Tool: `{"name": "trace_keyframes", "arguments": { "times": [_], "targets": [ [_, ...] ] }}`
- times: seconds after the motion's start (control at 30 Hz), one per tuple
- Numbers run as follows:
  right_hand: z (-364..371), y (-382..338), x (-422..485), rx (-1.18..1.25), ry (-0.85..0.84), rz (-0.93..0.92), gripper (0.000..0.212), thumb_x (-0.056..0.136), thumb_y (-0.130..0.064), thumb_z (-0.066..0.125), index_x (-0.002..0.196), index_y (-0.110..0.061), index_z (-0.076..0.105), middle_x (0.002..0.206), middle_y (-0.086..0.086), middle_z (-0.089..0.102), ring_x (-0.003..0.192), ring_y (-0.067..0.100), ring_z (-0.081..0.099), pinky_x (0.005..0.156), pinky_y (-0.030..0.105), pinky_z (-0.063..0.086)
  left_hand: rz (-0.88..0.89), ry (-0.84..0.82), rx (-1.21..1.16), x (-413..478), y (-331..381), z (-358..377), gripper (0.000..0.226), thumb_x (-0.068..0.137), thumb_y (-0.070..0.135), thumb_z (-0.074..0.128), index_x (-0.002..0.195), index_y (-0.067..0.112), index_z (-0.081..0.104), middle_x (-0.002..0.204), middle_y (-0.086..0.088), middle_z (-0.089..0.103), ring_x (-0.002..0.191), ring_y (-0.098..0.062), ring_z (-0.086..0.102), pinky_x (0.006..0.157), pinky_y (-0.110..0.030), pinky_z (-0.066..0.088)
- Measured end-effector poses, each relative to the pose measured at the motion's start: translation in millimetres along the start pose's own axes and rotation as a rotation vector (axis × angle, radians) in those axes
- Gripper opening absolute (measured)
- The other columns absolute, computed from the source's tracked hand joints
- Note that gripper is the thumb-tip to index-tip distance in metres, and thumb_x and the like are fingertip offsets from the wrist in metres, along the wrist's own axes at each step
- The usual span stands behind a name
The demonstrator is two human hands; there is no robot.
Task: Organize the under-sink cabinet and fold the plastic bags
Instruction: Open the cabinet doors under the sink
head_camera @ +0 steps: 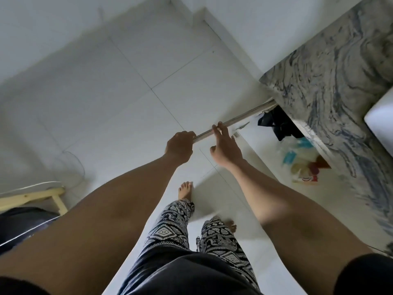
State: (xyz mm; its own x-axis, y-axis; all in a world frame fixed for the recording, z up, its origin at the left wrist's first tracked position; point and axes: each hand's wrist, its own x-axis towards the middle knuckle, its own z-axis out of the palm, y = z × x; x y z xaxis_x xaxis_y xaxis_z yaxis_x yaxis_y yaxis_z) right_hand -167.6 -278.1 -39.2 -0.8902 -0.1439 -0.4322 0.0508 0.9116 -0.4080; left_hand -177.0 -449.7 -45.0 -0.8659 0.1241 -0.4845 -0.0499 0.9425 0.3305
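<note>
Cabinet's one door stood open: left hand gripped its top edge, right hand touched it, fingers straight; one black bag inside.

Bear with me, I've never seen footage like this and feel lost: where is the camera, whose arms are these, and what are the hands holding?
There is no machine here. A person wears one camera on the head, so you look down along their own arms, legs and bare feet at a white tiled floor. The left hand grips the metal top edge of an open cabinet door. The right hand touches that edge with straight fingers. On the right is a marbled countertop. In the cabinet beneath it lie what looks like a black bag and some blurred colourful plastic bags.
</note>
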Motion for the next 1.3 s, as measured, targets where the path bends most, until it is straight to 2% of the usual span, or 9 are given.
{"name": "trace_keyframes", "arguments": {
  "times": [0.2,0.3,0.37,0.43,0.5,0.67,0.83,1.0,1.3],
  "targets": [
    [13,20,-40,0.084,0.084,0.121,0.068,0.097,-0.013,0.043,0.157,-0.022,0.013,0.165,0.001,0.009,0.147,0.019,0.026,0.122,0.047,0.014,0.15,0.029,0.137,-16,15,12,0.072,0.091,0.003,0.057,0.153,0.026,0.029,0.134,-0.001,0.052,0.111,-0.024,0.057,0.082,-0.037,0.05],
    [20,48,-74,0.154,0.09,0.263,0.066,0.099,-0.016,0.042,0.157,-0.022,0.011,0.163,0.001,0.014,0.147,0.02,0.025,0.121,0.046,0.016,0.188,0.119,0.225,-20,34,17,0.075,0.089,0.004,0.06,0.153,0.022,0.027,0.135,-0.001,0.051,0.106,-0.024,0.057,0.075,-0.034,0.047],
    [27,74,-100,0.181,0.125,0.341,0.066,0.098,-0.016,0.045,0.156,-0.019,0.014,0.16,0.003,0.021,0.145,0.023,0.03,0.119,0.049,0.021,0.257,0.159,0.266,-22,50,22,0.07,0.09,0.009,0.061,0.152,0.02,0.03,0.141,-0.001,0.049,0.113,-0.026,0.054,0.082,-0.036,0.045],
    [33,100,-127,0.236,0.144,0.423,0.066,0.097,-0.016,0.047,0.156,-0.017,0.016,0.159,0.005,0.023,0.145,0.025,0.03,0.117,0.053,0.024,0.325,0.116,0.253,-27,71,31,0.066,0.095,0.021,0.061,0.153,0.019,0.03,0.148,-0.003,0.046,0.126,-0.028,0.05,0.096,-0.041,0.044],
    [38,124,-156,0.326,0.148,0.524,0.065,0.097,-0.016,0.045,0.156,-0.018,0.016,0.16,0.004,0.02,0.146,0.024,0.027,0.118,0.054,0.021,0.356,0.016,0.204,-36,99,42,0.068,0.098,0.032,0.058,0.155,0.018,0.025,0.148,-0.007,0.047,0.127,-0.031,0.051,0.103,-0.046,0.043],
    [46,179,-239,0.455,0.233,0.677,0.063,0.097,-0.017,0.045,0.155,-0.02,0.02,0.16,0.0,0.021,0.139,0.023,0.039,0.117,0.052,0.025,0.418,-0.122,0.277,-71,169,80,0.073,0.098,0.043,0.054,0.156,0.018,0.017,0.136,-0.009,0.053,0.118,-0.03,0.056,0.096,-0.044,0.046],
    [58,232,-310,0.547,0.275,0.751,0.061,0.097,-0.018,0.045,0.154,-0.02,0.021,0.159,0.002,0.023,0.139,0.026,0.039,0.116,0.053,0.026,0.459,-0.171,0.353,-119,231,133,0.065,0.097,0.044,0.053,0.15,0.018,0.028,0.133,-0.007,0.052,0.118,-0.029,0.055,0.094,-0.043,0.045],
    [65,272,-357,0.555,0.268,0.771,0.061,0.098,-0.02,0.044,0.154,-0.021,0.021,0.159,0.001,0.023,0.14,0.025,0.038,0.118,0.052,0.024,0.495,-0.225,0.37,-156,282,181,0.069,0.095,0.045,0.055,0.152,0.019,0.026,0.134,-0.007,0.052,0.12,-0.029,0.054,0.095,-0.042,0.045],
    [93,345,-351,0.598,0.292,0.786,0.061,0.098,-0.022,0.048,0.153,-0.017,0.023,0.158,0.002,0.025,0.139,0.025,0.038,0.115,0.052,0.031,0.511,-0.296,0.388,-137,320,257,0.071,0.096,0.047,0.055,0.154,0.019,0.025,0.139,-0.007,0.05,0.123,-0.028,0.053,0.093,-0.042,0.046]
  ]
}}
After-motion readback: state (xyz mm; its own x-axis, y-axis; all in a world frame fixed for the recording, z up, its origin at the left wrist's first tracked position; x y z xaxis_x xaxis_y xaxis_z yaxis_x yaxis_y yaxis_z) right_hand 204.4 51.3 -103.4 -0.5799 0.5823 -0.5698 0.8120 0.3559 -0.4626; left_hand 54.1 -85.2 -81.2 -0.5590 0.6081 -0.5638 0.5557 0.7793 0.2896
